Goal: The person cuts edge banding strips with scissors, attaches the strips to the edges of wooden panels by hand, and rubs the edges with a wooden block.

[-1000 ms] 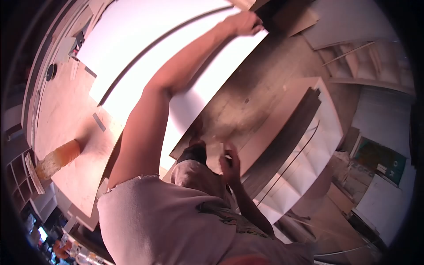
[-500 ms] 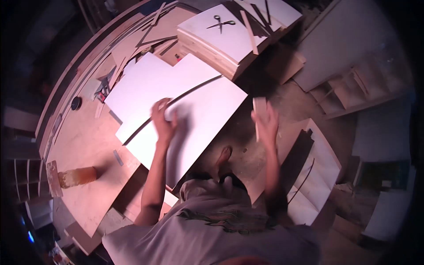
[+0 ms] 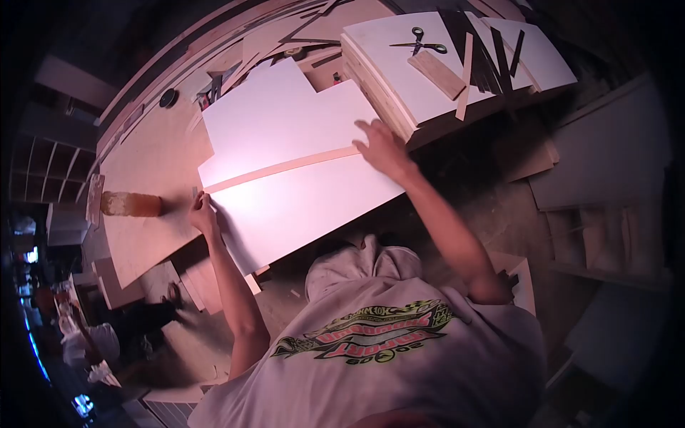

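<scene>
A long, thin light-brown edging strip (image 3: 282,168) lies across the white panel (image 3: 300,207) in front of me. At the panel's left edge, my left hand (image 3: 205,214) is closed, fingers pinched on the strip's left end. My right hand (image 3: 383,148) is over the strip's right end with its fingers apart, holding nothing; whether it touches the strip I cannot tell. Beyond it, a wooden block (image 3: 437,73) lies on a stack of white-topped boards (image 3: 371,50), beside scissors (image 3: 419,44).
A jar of amber-brown stuff (image 3: 132,205) lies or stands on the brown board (image 3: 135,246) at left. Dark strips (image 3: 485,64) are on the white stack. A black round object (image 3: 168,98) sits farther back. Another person (image 3: 93,339) is at lower left.
The block has gone from my right hand to the white stack. The strip on the panel now shows light brown instead of dark. My left hand moved to its left end; my view has turned.
</scene>
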`<action>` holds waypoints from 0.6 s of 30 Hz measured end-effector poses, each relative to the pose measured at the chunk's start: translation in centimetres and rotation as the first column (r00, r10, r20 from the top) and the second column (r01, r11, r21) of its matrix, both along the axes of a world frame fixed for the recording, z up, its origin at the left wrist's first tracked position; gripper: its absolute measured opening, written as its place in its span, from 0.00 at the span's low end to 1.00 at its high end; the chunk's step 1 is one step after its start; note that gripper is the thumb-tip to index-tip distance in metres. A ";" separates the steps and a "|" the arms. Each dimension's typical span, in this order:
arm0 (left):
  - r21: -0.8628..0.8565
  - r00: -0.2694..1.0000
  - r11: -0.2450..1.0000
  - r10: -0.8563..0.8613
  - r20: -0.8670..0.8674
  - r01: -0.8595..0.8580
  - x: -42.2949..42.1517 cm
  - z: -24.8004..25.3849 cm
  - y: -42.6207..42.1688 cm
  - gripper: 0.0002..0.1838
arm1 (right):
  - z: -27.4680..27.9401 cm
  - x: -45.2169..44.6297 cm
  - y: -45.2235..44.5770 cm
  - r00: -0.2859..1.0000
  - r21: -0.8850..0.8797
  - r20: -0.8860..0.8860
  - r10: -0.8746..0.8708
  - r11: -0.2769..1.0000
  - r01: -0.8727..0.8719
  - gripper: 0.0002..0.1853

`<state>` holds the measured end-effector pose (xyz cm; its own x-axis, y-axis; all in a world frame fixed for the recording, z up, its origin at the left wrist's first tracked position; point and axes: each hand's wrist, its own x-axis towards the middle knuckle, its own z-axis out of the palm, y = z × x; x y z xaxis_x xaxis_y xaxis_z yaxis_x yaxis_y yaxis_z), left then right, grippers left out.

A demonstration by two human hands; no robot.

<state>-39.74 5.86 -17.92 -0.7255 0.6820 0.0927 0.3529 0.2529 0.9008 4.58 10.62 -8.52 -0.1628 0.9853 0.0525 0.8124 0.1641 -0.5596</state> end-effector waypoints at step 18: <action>0.351 0.514 0.908 -0.418 0.749 0.228 2.3 9.7 -6.2 0.13 | -4.1 -3.4 -8.6 -0.014 -0.436 -0.841 -0.542 0.691 -0.577 0.21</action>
